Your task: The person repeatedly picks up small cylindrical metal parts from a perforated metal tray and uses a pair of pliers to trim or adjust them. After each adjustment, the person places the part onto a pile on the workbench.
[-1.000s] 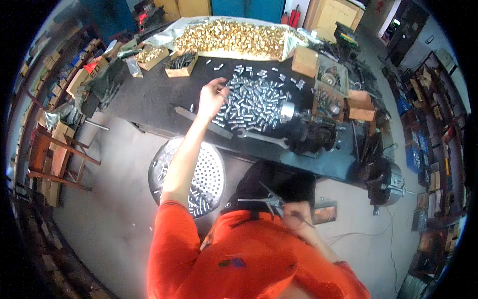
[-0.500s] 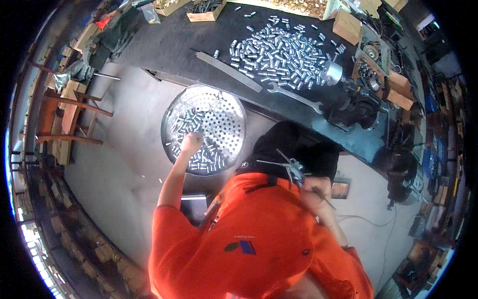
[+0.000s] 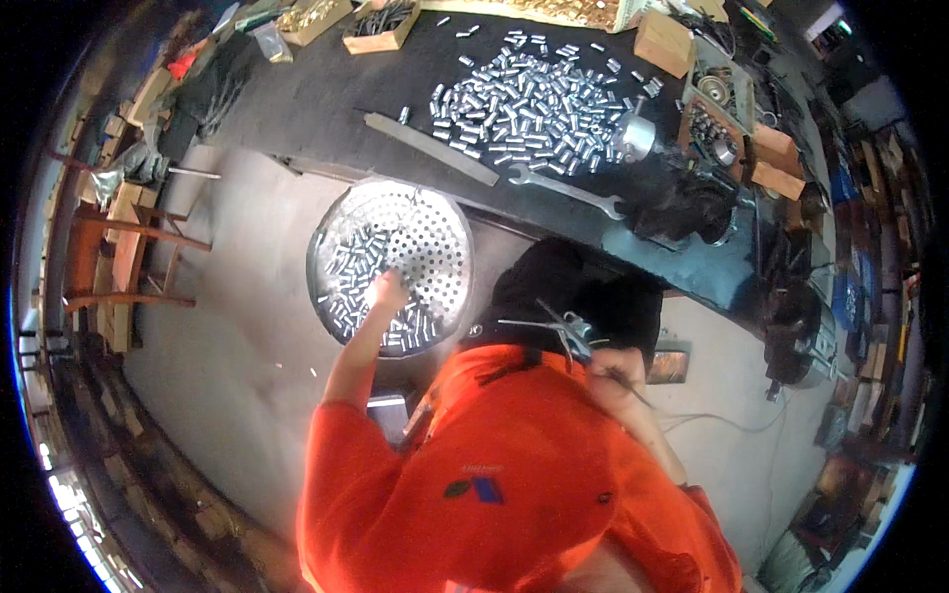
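- Right hand (image 3: 615, 376), one o'clock from the person's chest: closed around a metal tool (image 3: 573, 331) with thin prongs.
- Left hand (image 3: 388, 289), eleven o'clock: narrow, fingers drawn in, over the pan; whether it grips a piece, cannot tell.
- Round pan (image 3: 450, 242), eleven o'clock, by the bench's near edge: perforated floor, bare on its right; short silver pieces (image 3: 356, 253) cover the left and near parts.
- Wooden stool (image 3: 129, 257), ten o'clock: on the floor, well apart from the pan.
- Flat bar (image 3: 432, 148) and wrench (image 3: 563, 190), about twelve o'clock: lying on the bench (image 3: 297, 99) between the pan and the heap.
- Heap of similar pieces (image 3: 534, 109), twelve o'clock: loose on the bench; a dark machine (image 3: 682, 208) obstructs its one o'clock side.
- Wooden tray (image 3: 712, 133), one o'clock: contains metal fittings.
- Small box (image 3: 386, 42), near twelve o'clock: contains dark slender parts.
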`<state>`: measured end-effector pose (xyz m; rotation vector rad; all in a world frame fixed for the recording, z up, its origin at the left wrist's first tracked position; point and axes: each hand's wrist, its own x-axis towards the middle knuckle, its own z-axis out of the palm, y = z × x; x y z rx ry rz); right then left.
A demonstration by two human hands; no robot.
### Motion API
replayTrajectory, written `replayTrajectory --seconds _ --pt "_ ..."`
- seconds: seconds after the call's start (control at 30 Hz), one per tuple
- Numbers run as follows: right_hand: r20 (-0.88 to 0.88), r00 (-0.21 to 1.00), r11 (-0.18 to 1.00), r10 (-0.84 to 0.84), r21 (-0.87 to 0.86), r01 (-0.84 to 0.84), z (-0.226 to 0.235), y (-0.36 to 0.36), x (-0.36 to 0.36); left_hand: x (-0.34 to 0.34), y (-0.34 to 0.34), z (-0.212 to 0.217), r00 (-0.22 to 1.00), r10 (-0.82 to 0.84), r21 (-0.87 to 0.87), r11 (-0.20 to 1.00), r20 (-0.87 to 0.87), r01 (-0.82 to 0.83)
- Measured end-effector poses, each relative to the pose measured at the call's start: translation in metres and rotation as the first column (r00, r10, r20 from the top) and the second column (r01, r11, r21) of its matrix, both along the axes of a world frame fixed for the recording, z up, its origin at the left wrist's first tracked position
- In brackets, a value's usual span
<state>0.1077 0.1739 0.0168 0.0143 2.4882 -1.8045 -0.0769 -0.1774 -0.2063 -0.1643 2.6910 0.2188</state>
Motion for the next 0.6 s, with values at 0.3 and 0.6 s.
replayTrajectory --seconds 0.3,0.6 --pt "-0.056 0.996 0.996 0.062 0.061 -0.059 0.005 0.004 -0.006 -0.002 0.013 0.032 0.962 0.245 0.672 0.693 0.124 -0.263" --pt "-0.125 0.988 0.995 0.088 -0.036 -0.093 0.011 0.007 -0.016 0.057 0.147 0.156 0.733 -0.366 0.702 -0.243 0.573 -0.669"
